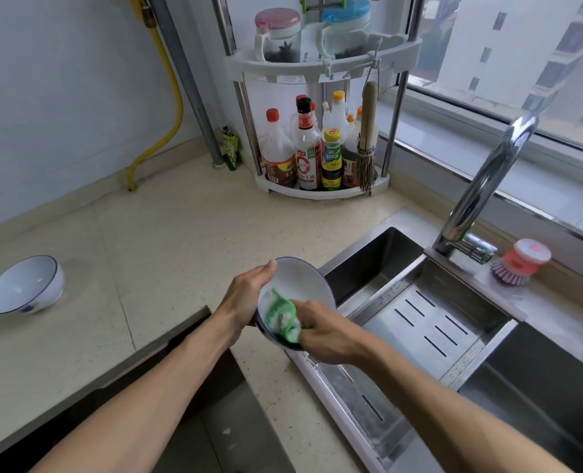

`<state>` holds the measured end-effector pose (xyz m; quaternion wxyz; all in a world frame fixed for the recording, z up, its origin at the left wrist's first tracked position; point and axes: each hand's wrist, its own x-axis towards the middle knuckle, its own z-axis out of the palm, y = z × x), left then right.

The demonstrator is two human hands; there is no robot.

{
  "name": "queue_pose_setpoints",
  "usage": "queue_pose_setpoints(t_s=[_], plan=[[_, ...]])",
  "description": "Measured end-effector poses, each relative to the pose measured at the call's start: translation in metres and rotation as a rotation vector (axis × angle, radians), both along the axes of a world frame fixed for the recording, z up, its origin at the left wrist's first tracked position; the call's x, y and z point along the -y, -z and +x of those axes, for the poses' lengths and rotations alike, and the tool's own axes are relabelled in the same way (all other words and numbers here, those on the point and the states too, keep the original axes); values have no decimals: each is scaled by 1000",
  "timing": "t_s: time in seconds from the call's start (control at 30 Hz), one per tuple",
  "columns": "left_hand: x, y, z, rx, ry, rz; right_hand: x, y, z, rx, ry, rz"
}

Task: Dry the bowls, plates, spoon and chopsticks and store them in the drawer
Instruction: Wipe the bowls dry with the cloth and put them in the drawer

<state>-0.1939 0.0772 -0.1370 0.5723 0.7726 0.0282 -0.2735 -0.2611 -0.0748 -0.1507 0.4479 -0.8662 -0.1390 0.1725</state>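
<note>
A: Left hand grips bowl by its rim, just left of the sink; right hand presses cloth inside.

B: Person should rotate bowl, sweep rim to base. Second bowl sits far left of sink.

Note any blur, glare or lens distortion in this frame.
Head view: daylight from the window, soft shadows; bright glare on the faucet; wide-angle bending at the edges; slight blur on the right hand and cloth in the bowl; left hand sharper.
</note>
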Motion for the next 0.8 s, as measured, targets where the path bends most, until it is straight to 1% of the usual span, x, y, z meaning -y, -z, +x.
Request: queue_pose_setpoints(t_s=[0.03, 0.1, 0.13, 0.17, 0.2, 0.23, 0.27, 0.3, 0.37, 0.4, 0.43, 0.47, 0.5, 0.53, 0.6, 0.63, 0.67, 0.7, 0.77, 0.8], plan=[[-2, 0, 1, 22, 1, 14, 8, -3, 1, 26, -79, -126], [-3, -2, 2, 55, -4, 30, 17, -2, 3, 174, -221, -509], [-1, -5, 2, 64, -4, 26, 18, 1, 4, 256, -226, -627], [2, -8, 3, 67, 2, 24, 18, 9, 7, 300, -187, -670], [6, -10, 4, 71, 15, 30, 15, 11, 10, 297, -100, -647], [10, -11, 4, 79, 36, 45, 8, 11, 14, 249, 2, -555], [15, -11, 4, 91, 63, 67, 1, 8, 16, 210, 87, -413], [17, -12, 3, 107, 77, 94, -9, 2, 17, 158, 127, -239], [17, -12, 3, 127, 54, 115, -18, -10, 10, 47, 132, 110], [15, -13, 5, 129, 34, 118, -17, -13, 5, -14, 129, 213], [12, -15, 8, 128, 26, 118, -13, -14, -1, -84, 100, 268], [9, -18, 10, 129, 30, 117, -6, -16, -8, -125, 66, 227], [8, -21, 11, 135, 38, 113, 2, -15, -10, -123, 9, 96], [7, -24, 13, 134, 48, 109, 11, -15, -12, -59, -64, -108], [6, -28, 18, 110, 42, 92, 27, -1, -12, 165, -195, -468], [8, -29, 19, 92, 34, 82, 33, 6, -12, 303, -204, -583], [10, -30, 19, 61, 14, 76, 38, 14, -11, 430, -177, -635], [12, -31, 18, 7, -7, 68, 41, 18, -9, 534, -125, -633], [16, -32, 17, -117, -30, 3, 44, 19, -5, 600, -69, -602], [16, -32, 19, -132, -19, -16, 44, 16, -4, 631, -58, -586]])
